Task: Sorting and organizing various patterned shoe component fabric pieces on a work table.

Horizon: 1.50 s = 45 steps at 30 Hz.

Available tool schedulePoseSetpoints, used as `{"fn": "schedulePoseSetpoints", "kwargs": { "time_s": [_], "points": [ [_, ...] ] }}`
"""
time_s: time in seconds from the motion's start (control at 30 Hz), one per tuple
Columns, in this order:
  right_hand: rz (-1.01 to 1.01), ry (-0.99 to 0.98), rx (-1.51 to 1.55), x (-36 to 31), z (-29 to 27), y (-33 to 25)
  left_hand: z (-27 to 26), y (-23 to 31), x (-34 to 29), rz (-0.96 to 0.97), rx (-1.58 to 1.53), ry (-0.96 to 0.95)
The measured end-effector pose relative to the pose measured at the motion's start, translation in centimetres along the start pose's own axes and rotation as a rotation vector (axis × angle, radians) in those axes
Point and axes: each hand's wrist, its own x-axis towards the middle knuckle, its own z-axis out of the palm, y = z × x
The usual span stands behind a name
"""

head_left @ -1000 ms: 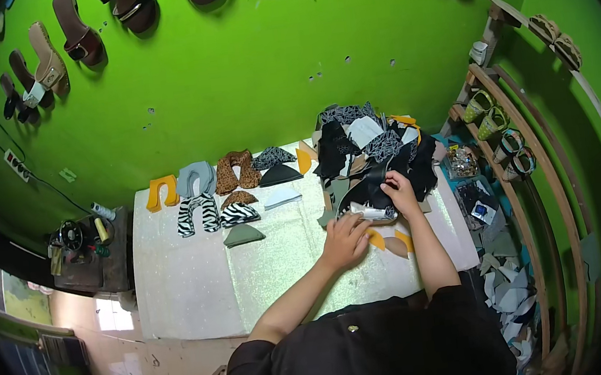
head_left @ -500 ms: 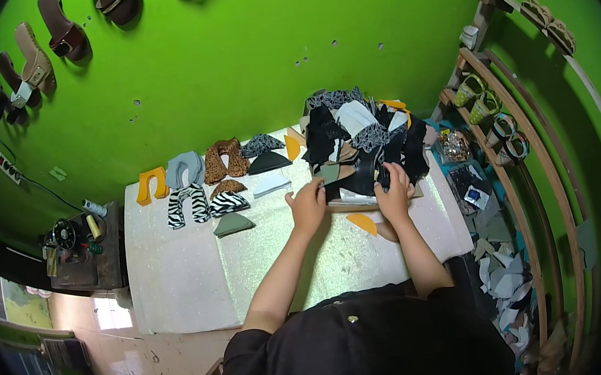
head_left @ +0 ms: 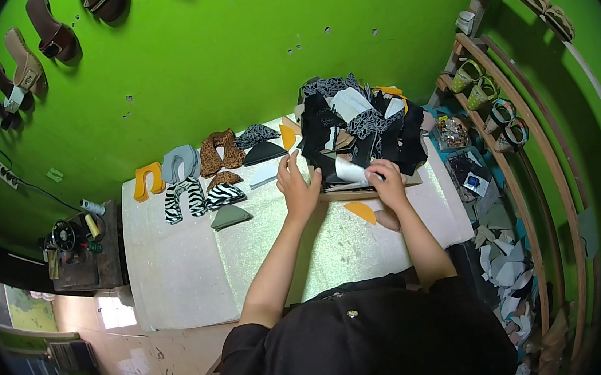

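My right hand [head_left: 388, 181] pinches a shiny white-silver scrap [head_left: 349, 170] at the front of a shallow box [head_left: 349, 195]. Cut pieces of black, patterned and pale material [head_left: 317, 121] are heaped in that box. At the box's front left corner is my left hand [head_left: 299, 187], its thumb and fingers apart and nothing visible between them. Just in front of the box lie a yellow half-round piece [head_left: 360, 213] and a brown one [head_left: 388, 220], partly covered by my right wrist. Left of my left hand lies a white piece [head_left: 264, 174], with a black half-round piece [head_left: 265, 153] behind it.
Zebra-print [head_left: 185, 200], leopard-print [head_left: 219, 152], grey, yellow [head_left: 148, 181] and green [head_left: 231, 216] cut pieces lie in groups on the pale table [head_left: 179, 288]. A wooden rack [head_left: 507, 166] with sandals stands right, above a pile of scraps [head_left: 507, 268]. A sewing machine [head_left: 65, 234] stands left.
The silvery scrap has come up into my right hand. My left hand has moved slightly left, and the green and tan pieces near its fingers no longer show there. The view has tilted down slightly.
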Motion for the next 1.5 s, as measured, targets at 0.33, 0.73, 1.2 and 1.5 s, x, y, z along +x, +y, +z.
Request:
{"fn": "schedulePoseSetpoints", "kwargs": {
  "time_s": [0.33,0.73,1.2,1.5],
  "points": [
    [-0.243,-0.117,-0.373,-3.3,0.2,-1.8,-0.7,-1.3,-4.2,0.287,0.080,-0.164],
    [-0.258,-0.004,-0.371,-3.9,1.3,-2.0,-0.4,-1.8,-5.0,0.316,0.082,-0.226],
    [-0.261,-0.175,-0.077,-7.9,4.3,-6.3,-4.9,-2.6,-8.8,-0.435,-0.753,-0.378],
    [-0.223,-0.721,-0.313,-15.4,8.5,0.1,-4.4,-11.8,-16.5,-0.549,-0.316,-0.473]
  ]
}}
